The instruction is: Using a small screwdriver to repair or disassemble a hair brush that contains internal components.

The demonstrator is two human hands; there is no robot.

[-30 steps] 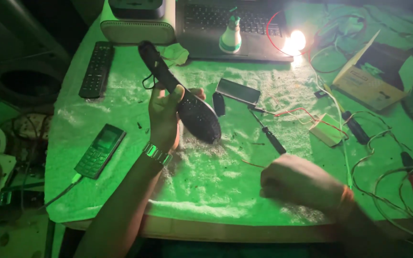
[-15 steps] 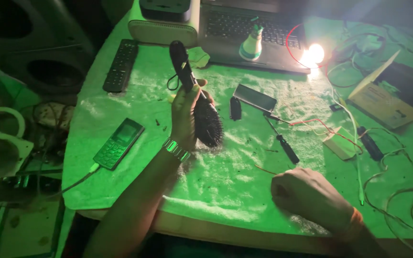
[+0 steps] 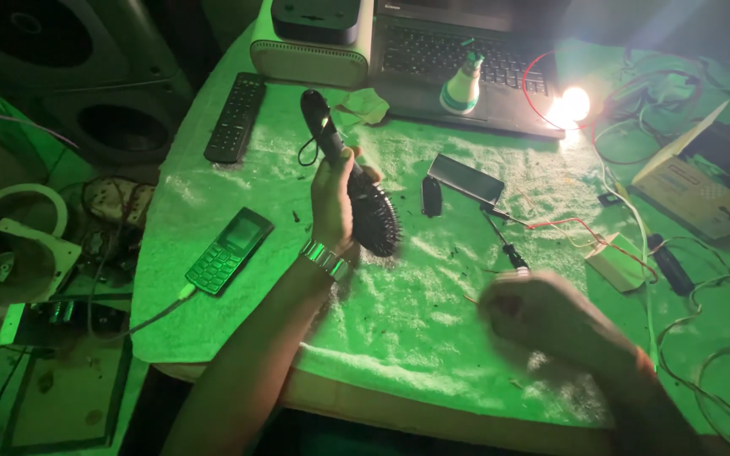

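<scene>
Here the hairbrush (image 3: 356,181) sits clasped in the left hand (image 3: 333,203) grip — bristles outward.

— Dim room, green cast over the cloth (image 3: 433,338); the one bare bulb (image 3: 574,103) glares white, blown out.

— The right hand (image 3: 551,317) is smeared by motion blur (edges gone). Corners fall to black; the left hand (image 3: 331,203) stays sharp.

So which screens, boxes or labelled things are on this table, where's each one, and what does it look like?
Keypad phone: left of the left hand, small lit screen.
Flat black smartphone: mid-table, screen dark.
Open laptop: far edge, dark keyboard, screen cropped out.
Tan cardboard box: right side, flap raised.
Black remote control: far left, rows of buttons.
</scene>
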